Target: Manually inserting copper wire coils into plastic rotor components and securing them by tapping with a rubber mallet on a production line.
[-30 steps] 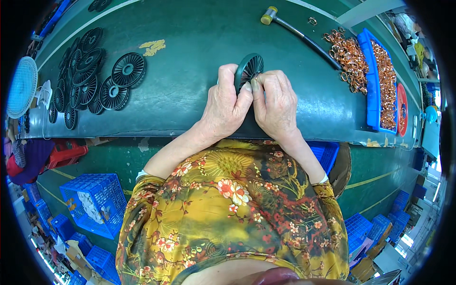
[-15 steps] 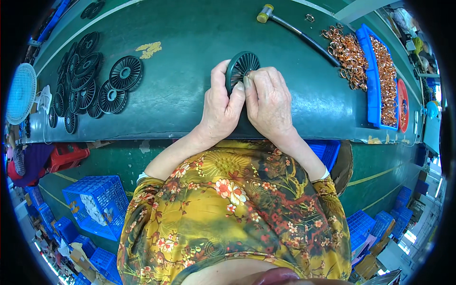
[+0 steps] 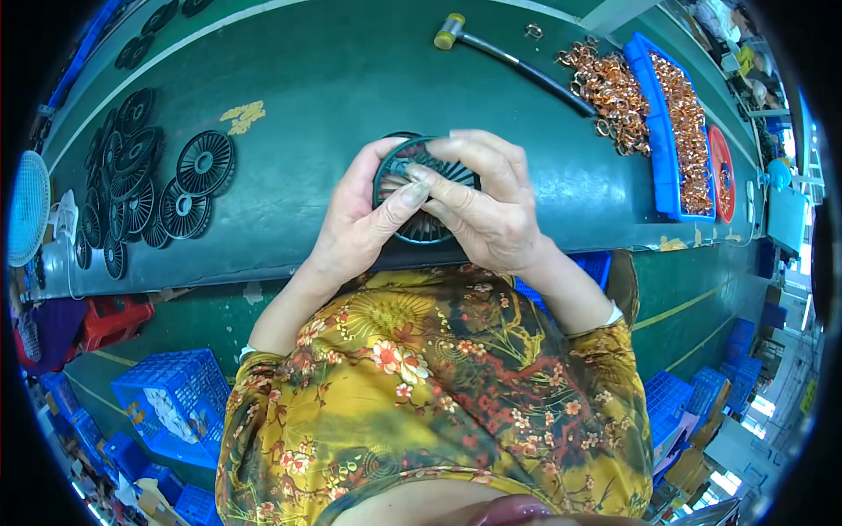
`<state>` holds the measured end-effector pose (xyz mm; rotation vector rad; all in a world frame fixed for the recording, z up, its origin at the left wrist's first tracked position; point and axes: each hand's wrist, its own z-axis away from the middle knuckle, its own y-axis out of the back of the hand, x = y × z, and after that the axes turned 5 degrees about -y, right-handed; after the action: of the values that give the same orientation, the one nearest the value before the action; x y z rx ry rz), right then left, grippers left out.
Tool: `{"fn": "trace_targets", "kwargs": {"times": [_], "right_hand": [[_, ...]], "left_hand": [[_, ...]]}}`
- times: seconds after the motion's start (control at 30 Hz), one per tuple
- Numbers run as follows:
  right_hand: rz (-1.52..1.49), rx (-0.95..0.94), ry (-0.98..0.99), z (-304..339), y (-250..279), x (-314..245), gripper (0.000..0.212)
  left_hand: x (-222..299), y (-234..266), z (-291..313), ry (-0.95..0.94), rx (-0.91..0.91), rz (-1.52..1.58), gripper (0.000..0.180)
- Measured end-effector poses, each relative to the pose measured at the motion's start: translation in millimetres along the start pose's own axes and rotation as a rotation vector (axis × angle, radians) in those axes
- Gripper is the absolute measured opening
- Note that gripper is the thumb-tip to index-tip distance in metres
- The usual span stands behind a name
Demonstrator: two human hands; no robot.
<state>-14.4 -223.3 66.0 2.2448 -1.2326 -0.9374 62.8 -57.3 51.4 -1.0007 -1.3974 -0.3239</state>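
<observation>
A dark, round spoked wheel point(image 3: 424, 231) is held in front of me at the table's near edge, its spoked face turned up toward me. My left hand point(image 3: 358, 215) is closed round the wheel's left side, thumb lying across the face. From the right, my right hand point(image 3: 491, 197) grips the same wheel, with fingers over the far rim and thumb by the hub. Both thumbs meet near the middle and cover most of the hub. Whether a small part sits under them is hidden.
Similar dark wheels point(image 3: 132, 167) lie heaped on the left of the green table point(image 3: 307, 105). A mallet point(image 3: 517, 63) with yellow head lies far right. Copper-coloured rings point(image 3: 611, 92) are piled beside a blue tray point(image 3: 660, 145) of more rings; a red basin point(image 3: 721, 175) stands beyond.
The wheel has tilted from nearly edge-on to lying face up, and it is nearer me. My right fingers have spread over its far rim. The whole view has shifted slightly.
</observation>
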Motion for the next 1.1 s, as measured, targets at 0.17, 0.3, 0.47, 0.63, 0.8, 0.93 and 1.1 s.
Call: {"fn": "trace_targets", "kwargs": {"times": [0.17,0.3,0.47,0.63,0.8,0.93,1.1], "right_hand": [[-0.695,0.002,-0.489,5.0,-10.4,-1.0,0.042],[-0.786,-0.11,-0.649,3.9,-11.4,1.0,0.05],[-0.634,-0.171,-0.656,3.7,-7.4,13.5,0.051],[0.569,0.163,-0.775,35.3,47.6,119.0,0.045],[0.798,-0.075,-0.924,83.8,90.7,177.3,0.024],[0.596,-0.003,-0.866,66.3,74.5,139.2,0.027],[0.121,0.091,-0.811,39.2,31.5,80.9,0.014]], "left_hand": [[-4.7,6.5,0.1,-0.265,0.022,-0.421,0.045],[-11.0,11.2,1.0,-0.371,0.035,-0.597,0.045],[-7.7,14.2,-2.3,-0.552,-0.011,-0.847,0.045],[-4.3,35.2,-15.1,-0.606,0.272,-1.236,0.038],[1.7,57.4,-5.3,-0.27,0.154,-1.489,0.053],[37.3,106.1,3.6,-0.082,0.568,-1.816,0.068],[43.2,163.4,30.3,0.261,0.657,-2.025,0.088]]}}
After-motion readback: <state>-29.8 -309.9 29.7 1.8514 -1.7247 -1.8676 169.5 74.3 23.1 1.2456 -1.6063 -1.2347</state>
